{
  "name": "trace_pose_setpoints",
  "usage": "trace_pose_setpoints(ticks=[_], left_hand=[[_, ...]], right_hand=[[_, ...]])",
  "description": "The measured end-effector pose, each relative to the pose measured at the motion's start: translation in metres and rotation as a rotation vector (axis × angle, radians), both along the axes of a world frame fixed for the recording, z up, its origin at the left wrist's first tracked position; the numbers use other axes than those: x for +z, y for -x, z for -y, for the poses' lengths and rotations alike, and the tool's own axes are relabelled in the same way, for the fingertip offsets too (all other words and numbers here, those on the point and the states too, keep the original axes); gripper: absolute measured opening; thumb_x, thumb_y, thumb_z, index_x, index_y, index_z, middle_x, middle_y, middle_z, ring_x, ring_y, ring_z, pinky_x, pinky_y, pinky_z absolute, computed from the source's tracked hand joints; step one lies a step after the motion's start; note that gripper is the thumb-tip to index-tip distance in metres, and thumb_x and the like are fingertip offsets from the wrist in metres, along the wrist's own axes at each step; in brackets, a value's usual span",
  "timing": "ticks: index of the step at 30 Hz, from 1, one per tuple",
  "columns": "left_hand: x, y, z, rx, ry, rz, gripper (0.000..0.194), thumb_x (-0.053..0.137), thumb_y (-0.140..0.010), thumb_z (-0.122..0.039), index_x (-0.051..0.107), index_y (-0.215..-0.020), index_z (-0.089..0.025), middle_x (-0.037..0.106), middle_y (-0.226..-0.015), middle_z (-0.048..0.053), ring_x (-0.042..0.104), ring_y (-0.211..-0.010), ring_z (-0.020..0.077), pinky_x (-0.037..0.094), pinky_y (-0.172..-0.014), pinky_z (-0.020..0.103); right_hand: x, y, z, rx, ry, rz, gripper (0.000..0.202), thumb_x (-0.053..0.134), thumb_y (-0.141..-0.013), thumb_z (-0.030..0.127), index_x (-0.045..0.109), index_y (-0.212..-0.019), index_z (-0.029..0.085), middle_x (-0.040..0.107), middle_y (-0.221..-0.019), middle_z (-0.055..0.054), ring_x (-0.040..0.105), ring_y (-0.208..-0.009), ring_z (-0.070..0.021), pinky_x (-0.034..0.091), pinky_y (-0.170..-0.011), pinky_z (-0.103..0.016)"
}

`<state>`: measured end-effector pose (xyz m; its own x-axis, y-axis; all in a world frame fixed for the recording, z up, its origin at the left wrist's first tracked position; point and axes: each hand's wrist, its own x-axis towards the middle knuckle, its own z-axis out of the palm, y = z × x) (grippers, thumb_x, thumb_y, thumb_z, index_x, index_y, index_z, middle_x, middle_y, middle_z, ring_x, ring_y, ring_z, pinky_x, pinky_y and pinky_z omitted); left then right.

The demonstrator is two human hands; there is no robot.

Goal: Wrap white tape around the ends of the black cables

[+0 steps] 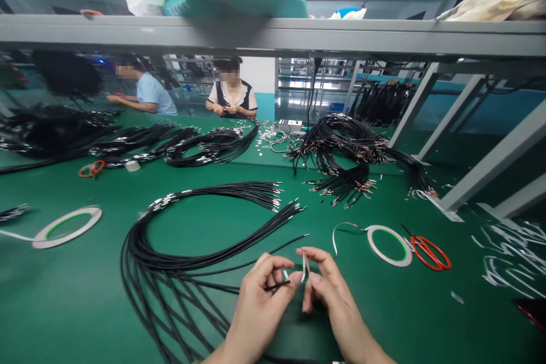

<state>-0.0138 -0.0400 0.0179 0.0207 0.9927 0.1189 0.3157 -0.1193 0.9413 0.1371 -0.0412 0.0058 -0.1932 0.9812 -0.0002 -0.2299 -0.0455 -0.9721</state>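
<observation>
Between thumb and fingers of my left hand [262, 298], a black cable [279, 285] is pinched near its end. My right hand [336, 298] pinches a short strip of white tape [304, 267], which stands up between the two hands, close to the cable end. Left of my hands lies a curved bundle of black cables [183, 261] with metal tips, gathered by silvery bands at the far bend. A roll of white tape [372, 243] lies to the right with its free end loose, touching orange-handled scissors [420, 243].
More black cable coils [341, 131] lie at the back of the green table [81, 307]. Another tape roll [94, 220] and second scissors [99, 166] lie left. White scraps [507, 250] are at right. A grey shelf [362, 34] crosses overhead. Two people sit beyond.
</observation>
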Motion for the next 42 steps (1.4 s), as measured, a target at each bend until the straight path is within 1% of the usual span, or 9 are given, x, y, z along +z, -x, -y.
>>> trace_pose_setpoints(ticks=[5, 9, 12, 15, 19, 22, 29, 34, 42], left_hand=[[-0.002, 0.000, -0.001, -0.070, 0.013, 0.025, 0.022, 0.057, -0.084, -0.036, 0.067, -0.097, -0.021, 0.049, -0.076, 0.000, 0.046, -0.063, 0.0119, 0.037, -0.057, 0.022], [-0.001, 0.000, -0.001, -0.101, -0.027, -0.022, 0.023, 0.053, -0.087, -0.033, 0.067, -0.076, -0.019, 0.053, -0.074, 0.001, 0.050, -0.069, 0.0141, 0.038, -0.062, 0.024], [0.000, 0.001, 0.000, -0.125, -0.040, -0.036, 0.019, 0.053, -0.087, -0.029, 0.065, -0.075, -0.019, 0.055, -0.075, 0.001, 0.052, -0.070, 0.0143, 0.038, -0.063, 0.024], [0.000, 0.002, 0.001, -0.156, -0.047, -0.037, 0.018, 0.052, -0.088, -0.025, 0.065, -0.077, -0.019, 0.056, -0.076, 0.002, 0.055, -0.074, 0.0149, 0.040, -0.067, 0.024], [-0.001, 0.001, 0.002, -0.165, -0.058, -0.073, 0.020, 0.051, -0.088, -0.025, 0.067, -0.077, -0.019, 0.057, -0.075, 0.002, 0.056, -0.073, 0.0151, 0.041, -0.066, 0.024], [-0.002, 0.000, 0.001, -0.171, -0.062, -0.109, 0.021, 0.051, -0.088, -0.025, 0.067, -0.075, -0.019, 0.057, -0.073, 0.002, 0.056, -0.071, 0.0151, 0.041, -0.064, 0.025], [-0.004, -0.001, 0.003, -0.187, -0.043, -0.125, 0.017, 0.053, -0.086, -0.022, 0.068, -0.078, -0.020, 0.059, -0.076, 0.003, 0.056, -0.074, 0.0156, 0.042, -0.067, 0.025], [0.003, 0.000, 0.002, -0.094, -0.018, -0.104, 0.023, 0.054, -0.084, -0.019, 0.060, -0.106, -0.024, 0.055, -0.091, 0.002, 0.047, -0.061, 0.0112, 0.040, -0.056, 0.022], [-0.003, 0.002, -0.005, -0.101, 0.016, 0.003, 0.016, 0.056, -0.085, -0.031, 0.068, -0.089, -0.020, 0.061, -0.086, 0.004, 0.055, -0.072, 0.0151, 0.043, -0.066, 0.025]], right_hand=[[0.002, 0.002, 0.004, 0.171, 0.048, -0.118, 0.041, 0.048, -0.090, 0.040, 0.044, -0.127, 0.021, 0.062, -0.066, -0.001, 0.057, -0.067, -0.0188, 0.043, -0.069, -0.033], [-0.001, 0.004, 0.004, 0.148, 0.052, -0.140, 0.041, 0.051, -0.088, 0.041, 0.048, -0.123, 0.020, 0.061, -0.061, 0.000, 0.055, -0.062, -0.0175, 0.042, -0.065, -0.032], [-0.003, 0.006, 0.004, 0.100, 0.049, -0.110, 0.039, 0.055, -0.087, 0.040, 0.050, -0.120, 0.021, 0.058, -0.057, 0.002, 0.053, -0.059, -0.0156, 0.040, -0.062, -0.028], [-0.005, 0.008, 0.002, 0.007, 0.051, -0.104, 0.035, 0.061, -0.083, 0.041, 0.055, -0.111, 0.021, 0.059, -0.062, 0.002, 0.049, -0.053, -0.0120, 0.038, -0.056, -0.025], [-0.007, 0.009, 0.000, -0.062, 0.063, -0.119, 0.029, 0.065, -0.080, 0.039, 0.060, -0.102, 0.021, 0.064, -0.096, -0.005, 0.047, -0.049, -0.0063, 0.037, -0.052, -0.023], [-0.009, 0.009, -0.001, -0.088, 0.059, -0.110, 0.023, 0.063, -0.083, 0.037, 0.061, -0.098, 0.020, 0.062, -0.106, -0.007, 0.047, -0.048, -0.0042, 0.037, -0.050, -0.021], [-0.013, 0.009, -0.002, -0.139, 0.071, -0.144, 0.018, 0.068, -0.080, 0.033, 0.064, -0.091, 0.019, 0.068, -0.080, -0.002, 0.044, -0.043, -0.0032, 0.038, -0.049, -0.019], [-0.017, 0.005, -0.004, -0.177, 0.057, -0.008, 0.023, 0.072, -0.075, 0.034, 0.069, -0.092, 0.018, 0.069, -0.072, -0.002, 0.050, -0.048, -0.0074, 0.040, -0.048, -0.019], [-0.017, 0.003, -0.004, -0.137, -0.004, 0.082, 0.021, 0.071, -0.075, 0.033, 0.073, -0.092, 0.020, 0.069, -0.068, -0.002, 0.053, -0.048, -0.0093, 0.045, -0.049, -0.021]])
